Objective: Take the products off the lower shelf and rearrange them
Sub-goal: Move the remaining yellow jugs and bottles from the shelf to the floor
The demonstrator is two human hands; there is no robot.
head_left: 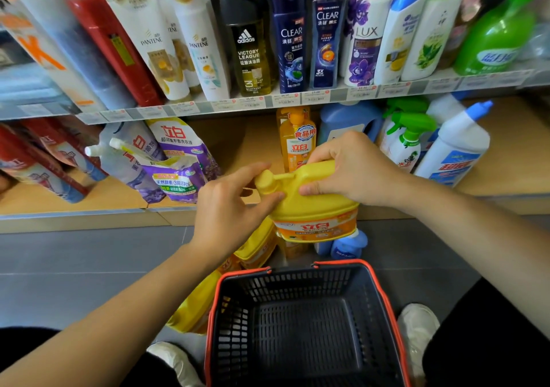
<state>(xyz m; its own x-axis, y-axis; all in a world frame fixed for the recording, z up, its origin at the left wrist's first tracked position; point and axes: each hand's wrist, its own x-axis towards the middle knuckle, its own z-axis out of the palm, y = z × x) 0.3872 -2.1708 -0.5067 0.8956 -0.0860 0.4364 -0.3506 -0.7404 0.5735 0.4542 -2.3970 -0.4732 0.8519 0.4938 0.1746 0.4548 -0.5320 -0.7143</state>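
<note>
While aloft — yellow jug [312, 208].

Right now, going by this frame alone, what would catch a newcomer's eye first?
A yellow jug is held up at centre, before the lower shelf: the right hand grips its handle, the left hand pinches its cap end. Just below stands a black basket with a red rim; a row of shampoo bottles fills the upper shelf.

Lower shelf [238, 144] open between purple pouches [178, 163] and orange bottle [296, 141]
</note>
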